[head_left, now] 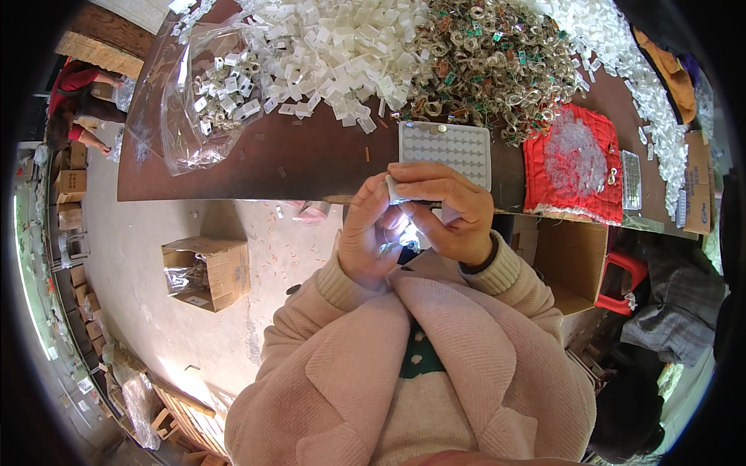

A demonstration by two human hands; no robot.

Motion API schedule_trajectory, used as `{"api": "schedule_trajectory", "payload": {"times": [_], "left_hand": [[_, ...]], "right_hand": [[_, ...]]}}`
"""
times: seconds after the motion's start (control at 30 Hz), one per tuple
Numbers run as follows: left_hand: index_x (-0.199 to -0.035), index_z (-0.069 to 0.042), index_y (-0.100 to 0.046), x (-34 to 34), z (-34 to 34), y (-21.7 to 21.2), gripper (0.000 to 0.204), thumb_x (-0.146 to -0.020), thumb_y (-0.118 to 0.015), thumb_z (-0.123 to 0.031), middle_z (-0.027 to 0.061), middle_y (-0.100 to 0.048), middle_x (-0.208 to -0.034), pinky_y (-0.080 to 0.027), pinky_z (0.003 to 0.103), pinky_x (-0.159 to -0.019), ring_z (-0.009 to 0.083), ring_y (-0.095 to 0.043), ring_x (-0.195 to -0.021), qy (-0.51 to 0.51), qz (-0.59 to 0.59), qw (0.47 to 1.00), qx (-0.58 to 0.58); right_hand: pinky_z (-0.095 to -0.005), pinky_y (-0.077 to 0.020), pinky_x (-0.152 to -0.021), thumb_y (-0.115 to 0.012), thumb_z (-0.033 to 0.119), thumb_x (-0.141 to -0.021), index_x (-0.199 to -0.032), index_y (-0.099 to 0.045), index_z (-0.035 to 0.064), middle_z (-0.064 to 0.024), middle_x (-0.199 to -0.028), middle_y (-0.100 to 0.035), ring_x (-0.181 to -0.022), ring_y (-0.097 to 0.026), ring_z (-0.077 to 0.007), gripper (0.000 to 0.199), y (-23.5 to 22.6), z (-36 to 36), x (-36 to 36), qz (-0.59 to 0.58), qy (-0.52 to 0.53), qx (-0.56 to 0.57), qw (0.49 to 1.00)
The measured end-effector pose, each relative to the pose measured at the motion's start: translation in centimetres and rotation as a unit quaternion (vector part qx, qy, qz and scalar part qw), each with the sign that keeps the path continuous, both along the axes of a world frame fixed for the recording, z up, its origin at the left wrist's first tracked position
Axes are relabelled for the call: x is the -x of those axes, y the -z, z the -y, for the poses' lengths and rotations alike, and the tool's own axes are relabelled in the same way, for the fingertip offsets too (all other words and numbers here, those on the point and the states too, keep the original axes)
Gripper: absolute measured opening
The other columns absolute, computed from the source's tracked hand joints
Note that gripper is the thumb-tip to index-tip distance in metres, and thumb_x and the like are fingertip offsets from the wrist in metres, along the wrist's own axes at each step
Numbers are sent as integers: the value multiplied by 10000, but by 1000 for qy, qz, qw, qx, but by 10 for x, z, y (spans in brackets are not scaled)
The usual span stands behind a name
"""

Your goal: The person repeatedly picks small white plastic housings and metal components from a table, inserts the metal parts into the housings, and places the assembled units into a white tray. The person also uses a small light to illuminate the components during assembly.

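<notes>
Close together in front of my chest, just off the table's near edge, my left hand (363, 229) and my right hand (454, 213) both have their fingers closed on a small white plastic case (392, 191). Below it, between my palms, a lit cluster of small white lights (407, 234) glows brightly. Thin wire seems to run among the lights, but my fingers cover much of it. A pale tray with rows of small pockets (447, 151) lies on the table just beyond my right hand, with a few small round metallic pieces (442, 128) at its far edge.
Heaped on the brown table (311, 167) are white plastic cases (334, 54) and coiled wire bundles (489, 70). A clear bag of pieces (225, 93) lies left, a red cloth with clear bits (575, 155) right. An open carton (206, 272) stands on the floor. Another person (74, 101) bends at far left.
</notes>
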State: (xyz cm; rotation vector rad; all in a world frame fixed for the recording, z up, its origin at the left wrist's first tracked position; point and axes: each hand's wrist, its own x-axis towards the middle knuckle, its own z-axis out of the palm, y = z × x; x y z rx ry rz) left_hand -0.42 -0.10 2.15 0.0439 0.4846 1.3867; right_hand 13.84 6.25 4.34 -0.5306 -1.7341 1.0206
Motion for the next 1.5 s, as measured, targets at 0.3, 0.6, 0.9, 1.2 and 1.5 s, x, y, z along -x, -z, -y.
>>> {"api": "schedule_trajectory", "payload": {"times": [0.3,0.6,0.9,1.2,1.5], "left_hand": [[-1193,-99,-489,-10,6,-13,206,-1048,-494,-246,-15,-530,-1032,-463,244,-853,86,-537,-929,3,-159,987,27],[-1116,-85,-547,-22,-2,-8,198,-1023,-572,-259,-5,-551,-856,-293,163,-478,19,-390,-624,89,-134,987,-23],[-1130,-54,-624,-24,-5,3,178,-970,-643,-130,97,-705,-977,-372,151,-474,39,-484,-636,86,-74,993,-14],[-1139,-61,-631,-22,-5,2,174,-977,-640,-125,66,-695,-969,-384,153,-493,48,-496,-659,98,-95,990,-35],[-1040,-77,-611,-21,-8,3,197,-982,-623,-265,-11,-600,-793,-337,167,-505,14,-443,-594,155,-245,947,-140]], "right_hand": [[-426,-546,-919,-694,-126,-785,-1029,-686,-11,-191,-1132,-691,-1088,-674,-363,270,2,-1,2,0,16,-100,995],[-369,-536,-818,-740,49,-831,-1142,-726,45,-152,-1131,-707,-953,-683,-287,311,7,12,-77,138,119,-23,983],[-370,-547,-686,-722,28,-844,-971,-730,32,-150,-882,-693,-787,-687,-307,128,35,-11,-177,292,460,14,838],[-422,-531,-676,-642,25,-891,-1000,-639,5,-191,-885,-659,-784,-656,-385,110,36,-13,-176,338,456,-27,823],[-431,-514,-758,-547,-18,-896,-1166,-604,-17,-239,-990,-644,-899,-642,-412,276,46,-11,-190,416,313,-42,853]]}}
